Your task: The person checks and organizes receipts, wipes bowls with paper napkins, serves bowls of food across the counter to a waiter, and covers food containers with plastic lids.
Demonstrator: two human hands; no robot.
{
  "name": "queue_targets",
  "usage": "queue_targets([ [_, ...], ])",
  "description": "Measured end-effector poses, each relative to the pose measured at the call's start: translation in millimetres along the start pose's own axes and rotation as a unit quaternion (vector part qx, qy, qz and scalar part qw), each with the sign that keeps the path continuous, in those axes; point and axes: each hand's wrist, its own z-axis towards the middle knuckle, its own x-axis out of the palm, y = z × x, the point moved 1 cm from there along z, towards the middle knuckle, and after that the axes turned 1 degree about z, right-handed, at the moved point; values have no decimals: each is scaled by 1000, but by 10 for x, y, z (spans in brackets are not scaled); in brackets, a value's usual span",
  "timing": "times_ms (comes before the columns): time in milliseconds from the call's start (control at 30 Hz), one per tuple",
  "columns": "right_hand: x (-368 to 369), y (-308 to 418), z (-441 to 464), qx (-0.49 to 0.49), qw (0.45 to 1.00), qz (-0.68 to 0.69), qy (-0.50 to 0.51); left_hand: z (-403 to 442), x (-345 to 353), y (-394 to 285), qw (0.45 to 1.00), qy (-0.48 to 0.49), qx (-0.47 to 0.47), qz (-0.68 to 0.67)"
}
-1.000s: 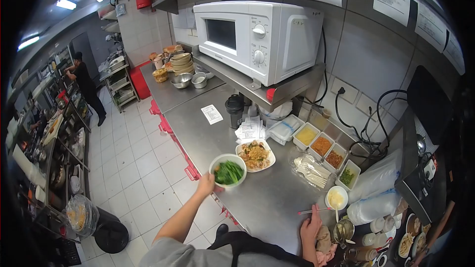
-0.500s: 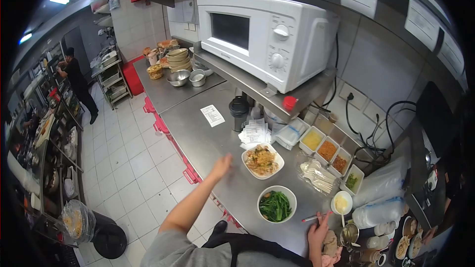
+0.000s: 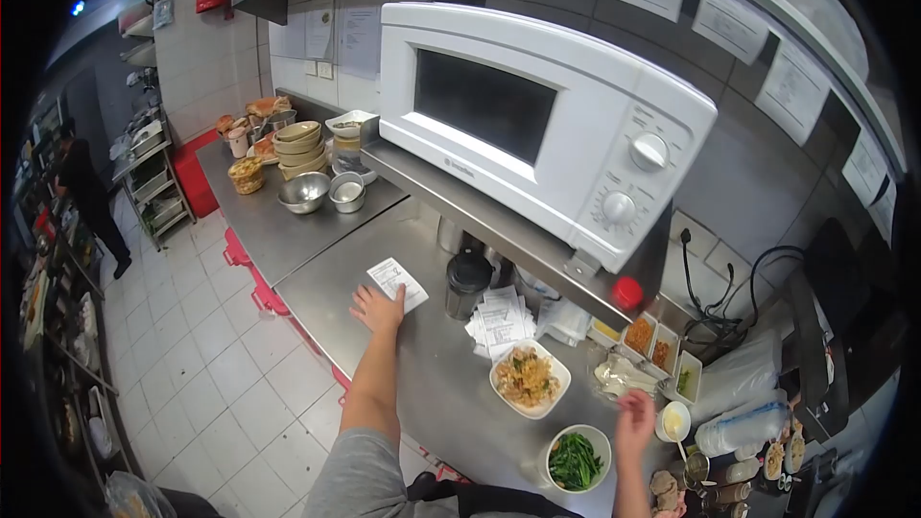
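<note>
My left hand (image 3: 377,307) reaches across the steel counter, fingers spread over the near edge of a printed receipt (image 3: 396,285) that lies flat. Beside the food containers is my right hand (image 3: 633,422), its fingers curled; whether the pen seen earlier is still in them is hidden. Between my arms stand a white bowl of noodle-like food with a crumbly yellow topping (image 3: 531,380) and a round bowl of leafy greens (image 3: 575,461). Farther in, a dark lidded cup (image 3: 468,280) stands behind a pile of receipts (image 3: 502,322).
A white microwave (image 3: 537,125) sits on a raised shelf above the counter. At right are topping containers (image 3: 640,334), wrapped white utensils (image 3: 624,376) and a small bowl with a spoon (image 3: 673,419). Metal bowls (image 3: 305,193) stand at the far left; another person (image 3: 84,187) is beyond.
My left hand has moved forward onto the receipt. The right hand has lifted from the counter's near edge, and the red-tipped pen no longer shows. The view has shifted closer to the microwave.
</note>
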Motion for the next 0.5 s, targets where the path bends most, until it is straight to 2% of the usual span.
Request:
queue_targets([
  [67,700,265,136,28,992,11,119,-21,-136,12,995,-53,81,26],
  [100,1061,352,209,9,976,4,219,14,-209,-2,994,-19,109,-7],
  [167,1713,504,316,-6,945,-22,326,91,-293,21,984,46,158,-71],
  [233,2203,419,542,-68,918,-131,369,164,-140,84,977,36,180,-109],
  [333,2791,521,1022,-251,874,-317,271,203,-48,142,972,12,170,-163],
  [433,3191,261,1442,-91,860,-377,331,220,-67,144,970,5,158,-185],
  [467,3277,8,1499,-82,846,-415,325,210,-90,119,970,4,155,-189],
  [500,3314,29,1500,-25,854,-391,341,212,-107,97,969,3,157,-190],
])
